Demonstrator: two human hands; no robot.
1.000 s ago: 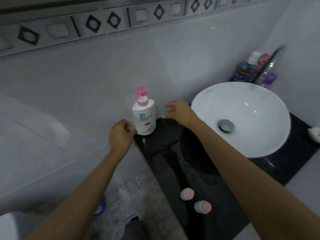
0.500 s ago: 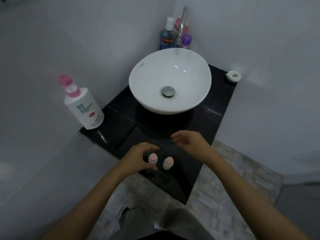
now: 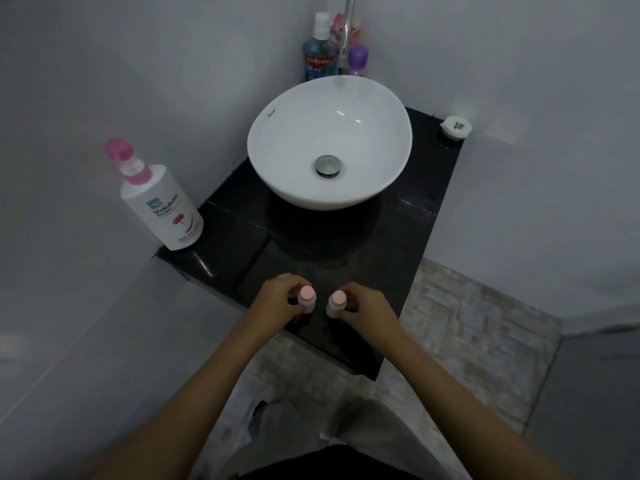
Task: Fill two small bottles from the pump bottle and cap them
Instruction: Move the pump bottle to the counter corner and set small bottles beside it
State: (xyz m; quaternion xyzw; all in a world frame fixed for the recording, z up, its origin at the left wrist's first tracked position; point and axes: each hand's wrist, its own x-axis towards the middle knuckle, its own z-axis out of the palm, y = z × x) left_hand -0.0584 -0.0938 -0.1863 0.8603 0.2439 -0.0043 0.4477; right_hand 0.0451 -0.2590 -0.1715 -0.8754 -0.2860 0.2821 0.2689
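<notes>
Two small pale plastic bottles with round pink caps are stood upright, side by side but apart, near the front edge of the black glossy stone counter (image 3: 426, 188). The left small bottle (image 3: 307, 299) is pinched at its body by the fingers of the left hand (image 3: 278, 299), and the right small bottle (image 3: 336, 303) is pinched likewise by the right hand (image 3: 367, 308). Both caps are seen on, so unscrewing is judged to be the step in hand.

Each small bottle is judged light, stiff and easily tipped; it is best held round the body while the cap is turned from above. The smooth plastic may slip if wetted.

The white pump bottle with the pink pump head (image 3: 162, 202) is stood at the counter's far left corner, well apart from the hands, beside the white ceramic basin (image 3: 329, 143). It is judged heavier and should be steadied at its body while pumped.
</notes>
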